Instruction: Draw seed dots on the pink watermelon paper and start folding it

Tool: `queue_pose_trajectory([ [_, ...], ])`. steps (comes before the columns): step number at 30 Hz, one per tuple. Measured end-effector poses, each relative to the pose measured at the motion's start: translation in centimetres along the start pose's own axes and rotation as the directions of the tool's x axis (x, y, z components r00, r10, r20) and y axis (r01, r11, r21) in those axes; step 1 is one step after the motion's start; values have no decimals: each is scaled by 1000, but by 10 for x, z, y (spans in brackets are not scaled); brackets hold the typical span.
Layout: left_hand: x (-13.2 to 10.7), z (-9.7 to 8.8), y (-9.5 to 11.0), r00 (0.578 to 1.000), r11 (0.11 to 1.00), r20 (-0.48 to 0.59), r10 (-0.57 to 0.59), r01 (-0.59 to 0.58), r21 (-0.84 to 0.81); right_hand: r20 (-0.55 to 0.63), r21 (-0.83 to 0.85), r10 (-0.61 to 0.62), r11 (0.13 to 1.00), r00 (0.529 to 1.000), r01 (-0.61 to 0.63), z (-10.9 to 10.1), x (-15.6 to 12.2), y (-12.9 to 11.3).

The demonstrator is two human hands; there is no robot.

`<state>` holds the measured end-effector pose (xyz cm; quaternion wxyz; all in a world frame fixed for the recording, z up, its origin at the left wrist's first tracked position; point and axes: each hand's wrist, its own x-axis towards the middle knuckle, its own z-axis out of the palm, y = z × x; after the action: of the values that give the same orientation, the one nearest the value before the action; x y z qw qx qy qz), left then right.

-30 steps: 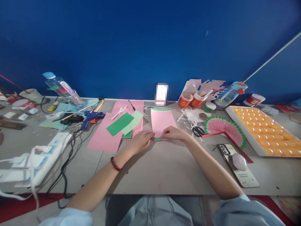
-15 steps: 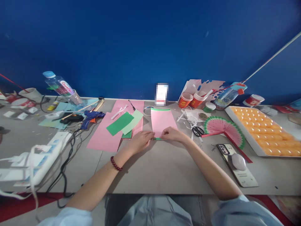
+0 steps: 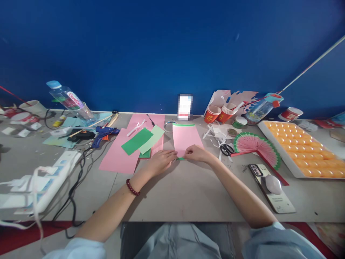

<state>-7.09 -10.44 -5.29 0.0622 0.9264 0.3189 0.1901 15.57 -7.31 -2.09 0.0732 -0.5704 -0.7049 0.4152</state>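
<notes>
Left hand (image 3: 161,162) and right hand (image 3: 196,153) both pinch the near edge of the pink sheet (image 3: 185,138), which lies flat toward 12 o'clock from them. Scissors (image 3: 226,149) lie at 3 o'clock.

Both forearms bare, entering from the lower corners and converging at frame centre. Left hand (image 3: 161,161) palm down, fingers curled, tips pointing right. Right hand (image 3: 196,153) mirrors it, tips pointing left. Fingertips close, just apart.

Rectangular pink paper sheet with green border strips (image 3: 186,138), lying flat on the grey tabletop, long axis running away from viewer, near edge pinched between both hands
</notes>
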Motion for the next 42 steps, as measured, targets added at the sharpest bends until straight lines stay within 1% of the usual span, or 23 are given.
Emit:
queue_pose_trajectory([
  [5, 0, -1, 0, 1000, 999, 6, 26, -26, 34, 2, -8, 5, 1000, 1000, -5, 1, 0, 0],
  [12, -1, 2, -3, 996, 992, -26, 90, -87, 90, -10, -31, 9, 999, 1000, -10, 0, -2, -3],
  [20, 0, 2, -2, 993, 985, -43, 110, -103, 142, -13, -37, 8, 999, 1000, -9, 1, -1, -2],
  [27, 0, 3, -3, 994, 985, -34, 103, -97, 141, -11, -37, 17, 999, 1000, -18, 0, -3, -5],
  [32, -1, 4, -5, 993, 984, -11, 117, -114, 135, -4, -29, 24, 999, 1000, -24, 0, -5, -7],
  [37, -1, -1, -4, 987, 975, 3, 162, -160, 153, -12, -58, 9, 998, 1000, -10, 0, -3, -5],
  [42, 1, -4, 1, 985, 972, -18, 171, -166, 166, -15, -67, 5, 998, 1000, -6, -1, -5, -7],
])
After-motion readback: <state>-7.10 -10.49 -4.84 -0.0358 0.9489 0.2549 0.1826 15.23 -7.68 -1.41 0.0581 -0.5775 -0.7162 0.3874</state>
